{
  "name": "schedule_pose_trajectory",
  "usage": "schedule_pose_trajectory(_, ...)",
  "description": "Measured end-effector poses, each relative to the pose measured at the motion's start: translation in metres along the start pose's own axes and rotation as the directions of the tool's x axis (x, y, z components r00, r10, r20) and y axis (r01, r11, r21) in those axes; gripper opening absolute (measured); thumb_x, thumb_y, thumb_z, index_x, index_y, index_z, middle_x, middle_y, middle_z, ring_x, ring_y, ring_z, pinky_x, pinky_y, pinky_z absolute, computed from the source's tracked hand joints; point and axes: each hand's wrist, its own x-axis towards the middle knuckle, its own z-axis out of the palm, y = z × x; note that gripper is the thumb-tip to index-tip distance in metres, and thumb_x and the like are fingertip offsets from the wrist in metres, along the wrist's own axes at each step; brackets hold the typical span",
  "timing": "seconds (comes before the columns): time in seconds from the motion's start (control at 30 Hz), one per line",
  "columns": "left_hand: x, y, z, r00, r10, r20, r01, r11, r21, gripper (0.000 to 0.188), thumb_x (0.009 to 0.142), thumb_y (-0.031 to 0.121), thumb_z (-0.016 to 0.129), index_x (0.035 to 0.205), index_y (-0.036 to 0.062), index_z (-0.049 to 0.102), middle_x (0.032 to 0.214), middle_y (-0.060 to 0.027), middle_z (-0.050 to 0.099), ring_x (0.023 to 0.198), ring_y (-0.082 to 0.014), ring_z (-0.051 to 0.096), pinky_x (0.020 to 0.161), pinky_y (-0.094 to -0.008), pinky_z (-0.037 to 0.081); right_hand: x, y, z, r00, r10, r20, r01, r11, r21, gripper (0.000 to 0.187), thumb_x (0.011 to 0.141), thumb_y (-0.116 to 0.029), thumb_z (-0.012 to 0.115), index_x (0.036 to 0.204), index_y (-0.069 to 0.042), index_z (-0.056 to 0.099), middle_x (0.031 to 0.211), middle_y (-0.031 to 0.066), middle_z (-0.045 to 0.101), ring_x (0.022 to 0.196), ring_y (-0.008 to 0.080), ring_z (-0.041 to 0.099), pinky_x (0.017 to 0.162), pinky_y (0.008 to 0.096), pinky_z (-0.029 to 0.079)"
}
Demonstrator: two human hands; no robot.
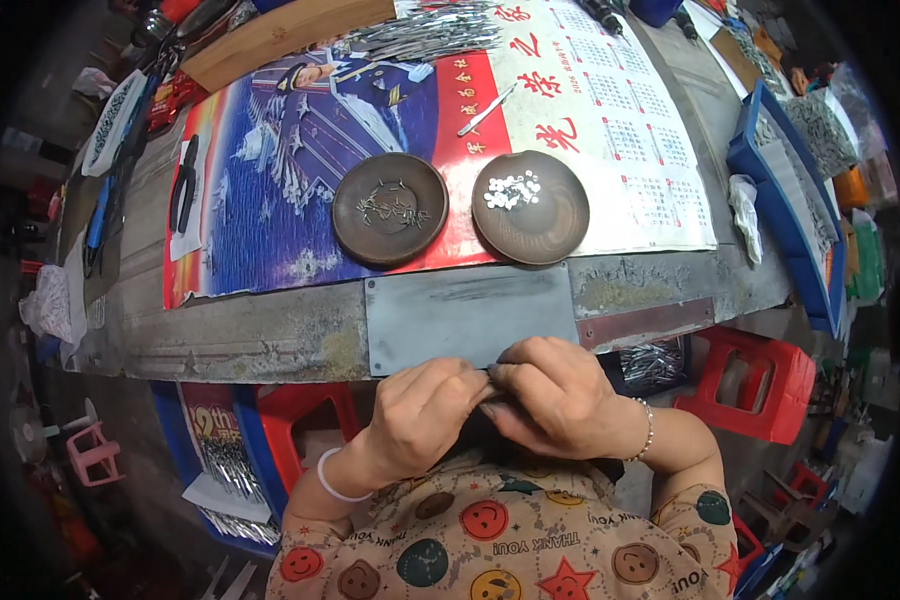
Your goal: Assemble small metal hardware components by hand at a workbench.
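Observation:
At the table's front edge, my left hand (422, 408) and my right hand (558, 402) meet with fingertips pinched together. Whatever lies between their fingers is too small and covered to make out. Just beyond them a grey metal plate (470, 315) is fixed to the table edge. Behind the plate stand two round brown dishes. The left dish (395, 248) holds small, thin, dark metal pieces; the right dish (545, 235) holds small white bits. A slim pale tool, like tweezers (487, 110), lies on the poster beyond them.
A printed poster (610, 215) covers much of the table. Black-handled pliers (183, 187) lie at left. Metal strips (425, 35) are heaped at the back by a wooden board (280, 40). A blue tray (745, 160) sits at right. Red stools (785, 395) stand below the table.

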Motion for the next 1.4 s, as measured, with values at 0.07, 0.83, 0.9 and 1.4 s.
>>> schedule_pose_trajectory(0.07,0.001,0.000,0.002,0.998,-0.032,-0.050,0.031,0.999,-0.019,0.025,0.072,0.001,0.069,0.095,-0.0035,0.060,0.077,-0.0122,0.060,0.061,-0.0254,0.061,0.051,-0.0323,0.049,0.003,0.004,-0.005,0.998,0.048,0.039,-0.052,0.992,0.113,0.023,0.072,-0.011,0.071,0.087,0.000,0.057,0.083,0.0134,0.053,0.068,0.0298,0.055,0.060,0.0367,0.046)
schedule_pose_trajectory(0.83,-0.007,0.004,-0.004,0.897,-0.436,0.071,0.433,0.835,-0.341,0.025,0.079,-0.011,0.063,0.103,-0.0037,0.064,0.078,-0.0108,0.058,0.064,-0.0177,0.056,0.057,-0.0256,0.043,0.051,0.093,-0.031,0.983,0.160,0.090,-0.071,0.784,-0.617,0.015,0.080,-0.004,0.056,0.095,-0.003,0.059,0.094,0.0132,0.056,0.091,0.0300,0.055,0.085,0.0384,0.040)
schedule_pose_trajectory(0.9,-0.008,0.001,-0.003,0.912,-0.404,0.075,0.406,0.860,-0.310,0.025,0.079,-0.010,0.063,0.104,-0.0035,0.063,0.078,-0.0114,0.058,0.065,-0.0187,0.057,0.058,-0.0268,0.045,0.048,0.087,-0.028,0.990,0.116,0.077,-0.046,0.794,-0.606,0.019,0.079,-0.003,0.058,0.098,-0.002,0.060,0.092,0.0126,0.056,0.090,0.0302,0.056,0.086,0.0391,0.041)
schedule_pose_trajectory(1.4,-0.010,0.009,-0.002,0.909,-0.400,0.119,0.416,0.888,-0.193,0.018,0.079,-0.008,0.060,0.096,-0.0038,0.064,0.078,-0.0104,0.060,0.069,-0.0207,0.058,0.065,-0.0288,0.045,0.059,-0.013,-0.046,0.990,-0.128,0.059,0.137,0.973,-0.186,0.015,0.071,-0.020,0.063,0.077,-0.007,0.061,0.084,0.0075,0.054,0.077,0.0225,0.058,0.073,0.0362,0.044)
